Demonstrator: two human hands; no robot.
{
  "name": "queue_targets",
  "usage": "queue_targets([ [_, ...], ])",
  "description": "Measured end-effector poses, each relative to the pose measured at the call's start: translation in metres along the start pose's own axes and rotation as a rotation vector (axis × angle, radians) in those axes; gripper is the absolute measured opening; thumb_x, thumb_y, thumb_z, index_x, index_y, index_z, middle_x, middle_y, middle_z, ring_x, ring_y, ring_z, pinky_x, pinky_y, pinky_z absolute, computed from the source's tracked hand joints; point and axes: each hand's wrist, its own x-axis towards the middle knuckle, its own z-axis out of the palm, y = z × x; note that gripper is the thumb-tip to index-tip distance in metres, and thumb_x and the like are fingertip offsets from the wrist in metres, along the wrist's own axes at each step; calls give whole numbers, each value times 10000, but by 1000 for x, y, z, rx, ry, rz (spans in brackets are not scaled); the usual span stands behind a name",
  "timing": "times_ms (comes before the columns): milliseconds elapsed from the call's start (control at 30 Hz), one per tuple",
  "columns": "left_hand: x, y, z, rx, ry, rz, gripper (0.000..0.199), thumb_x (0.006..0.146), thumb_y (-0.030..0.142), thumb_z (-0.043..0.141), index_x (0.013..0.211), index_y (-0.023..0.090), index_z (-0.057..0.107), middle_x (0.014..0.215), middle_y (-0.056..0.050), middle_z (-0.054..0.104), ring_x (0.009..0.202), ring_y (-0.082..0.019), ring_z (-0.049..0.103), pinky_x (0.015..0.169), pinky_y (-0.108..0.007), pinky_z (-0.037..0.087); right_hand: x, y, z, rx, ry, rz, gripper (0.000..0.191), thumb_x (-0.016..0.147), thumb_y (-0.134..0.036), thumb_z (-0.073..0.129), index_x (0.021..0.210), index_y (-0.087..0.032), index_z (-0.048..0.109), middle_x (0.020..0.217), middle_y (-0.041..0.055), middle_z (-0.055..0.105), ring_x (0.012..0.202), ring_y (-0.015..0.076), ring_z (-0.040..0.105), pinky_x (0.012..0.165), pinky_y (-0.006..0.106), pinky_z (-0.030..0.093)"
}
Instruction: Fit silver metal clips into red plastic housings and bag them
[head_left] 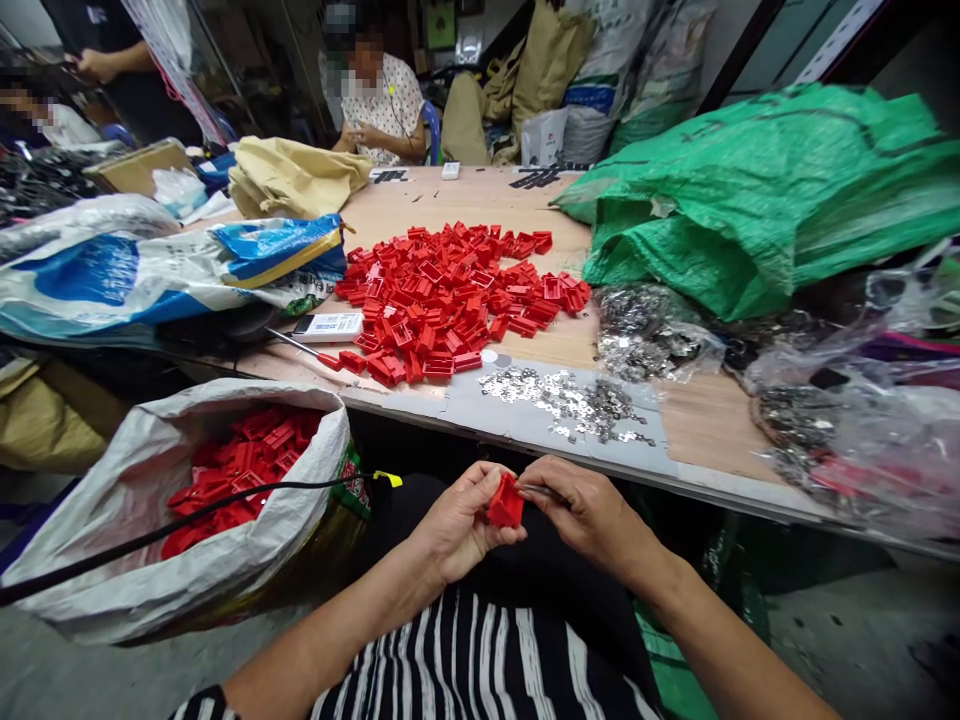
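My left hand (466, 520) is closed around a red plastic housing (505, 503), held above my lap with its hollow side partly showing. Against its right edge, my right hand (589, 510) pinches a small grey metal piece (541, 490); the fingers cover most of it. On the table in front of me lies a heap of similar red plastic housings (442, 290). Nearer the edge, flat metal plates (555, 395) are scattered on a grey sheet (487, 412).
An open white sack (225, 575) of red housings stands at my left, a black cable (285, 487) crossing it. A green sack (750, 200) and plastic bags of metal parts (652, 330) lie at the right. Across the table sits another person (382, 100).
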Motion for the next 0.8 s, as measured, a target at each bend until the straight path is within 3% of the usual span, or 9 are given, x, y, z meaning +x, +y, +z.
queue_targets([
  [300, 1, -2, -1, 34, -4, -16, 241, 819, 351, 637, 917, 161, 527, 714, 2, 610, 492, -104, 642, 435, -143, 510, -4, -1, 1, -5, -26, 10, 181, 904, -95, 469, 973, -193, 604, 905, 58, 626, 818, 161, 596, 720, 268, 476],
  [433, 2, -3, -2, 39, -6, -1, 231, 822, 345, 634, 912, 162, 524, 733, 0, 613, 498, -101, 639, 439, -150, 510, -2, -6, -3, 36, -99, 100, 190, 919, -145, 454, 952, -197, 634, 898, 63, 617, 814, 169, 588, 726, 282, 467],
  [567, 1, -3, -2, 29, 21, 8, 242, 817, 355, 641, 915, 171, 518, 765, -3, 615, 514, -100, 641, 443, -147, 503, 1, -6, -10, 263, -175, 246, 235, 954, -292, 447, 954, -208, 666, 933, 63, 630, 864, 181, 595, 783, 295, 468],
  [667, 0, -3, -1, 24, 29, 14, 253, 807, 355, 652, 928, 176, 520, 749, 9, 597, 509, -95, 632, 449, -153, 502, 0, 0, -11, 478, -100, 402, 264, 922, -397, 505, 1022, -195, 642, 997, 69, 642, 926, 203, 595, 822, 310, 472],
  [800, -1, -2, 2, 49, 24, 21, 257, 812, 362, 645, 939, 176, 522, 726, 13, 591, 514, -99, 637, 456, -155, 503, -2, 8, -3, 527, -19, 494, 276, 876, -449, 563, 911, -178, 607, 871, 41, 627, 812, 182, 568, 735, 287, 458],
])
